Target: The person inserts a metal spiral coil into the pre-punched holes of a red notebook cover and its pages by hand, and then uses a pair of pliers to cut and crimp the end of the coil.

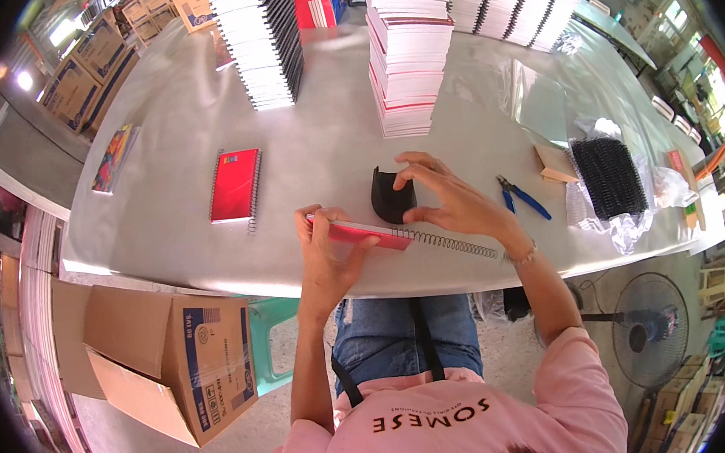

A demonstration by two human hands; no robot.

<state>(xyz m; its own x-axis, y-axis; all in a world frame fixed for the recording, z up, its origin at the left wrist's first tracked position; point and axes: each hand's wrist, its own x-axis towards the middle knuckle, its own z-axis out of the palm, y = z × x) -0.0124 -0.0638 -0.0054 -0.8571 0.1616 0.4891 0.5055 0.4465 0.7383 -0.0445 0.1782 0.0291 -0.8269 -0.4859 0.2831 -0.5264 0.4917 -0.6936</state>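
A notebook (348,234) trailing a coil (453,244) is pinched in the left hand (329,261), while the right hand (454,198) is poised half-curled at a black holder (391,200), grip unclear.

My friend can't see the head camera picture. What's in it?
A person's left hand holds a red notebook, a wire coil sticking out; the right hand is open beside a curved black piece. Pliers and book stacks share the table.

Two hands (331,254) (454,198), one pliers (532,203), one fan (638,338)
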